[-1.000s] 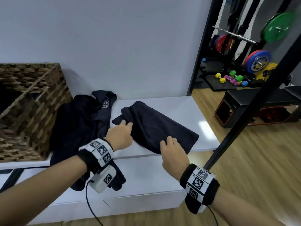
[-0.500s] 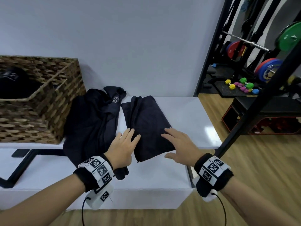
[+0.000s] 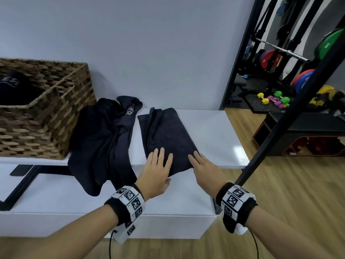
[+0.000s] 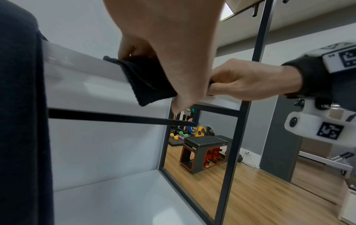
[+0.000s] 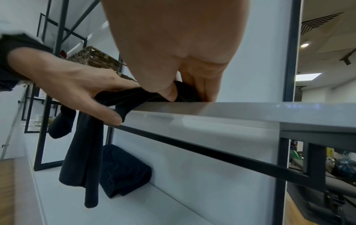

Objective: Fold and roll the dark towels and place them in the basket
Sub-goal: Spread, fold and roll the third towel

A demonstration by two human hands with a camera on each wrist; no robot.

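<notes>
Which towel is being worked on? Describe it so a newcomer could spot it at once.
Start at the white shelf top with the wicker basket at its left. Beside the basket a crumpled dark heap droops over the edge; right of that lies the folded towel. It alone is flat and rectangular, with the left hand and right hand at its near end.

I am seeing a glossy white shelf sitting against a pale wall, with a black metal post slanting across my right side. Beyond it a barbell is lying across a rack, with a green plate showing near its end. Coloured dumbbells are lying on a dark mat. A black padded bench with an orange-red frame is standing on the wooden floor.
</notes>
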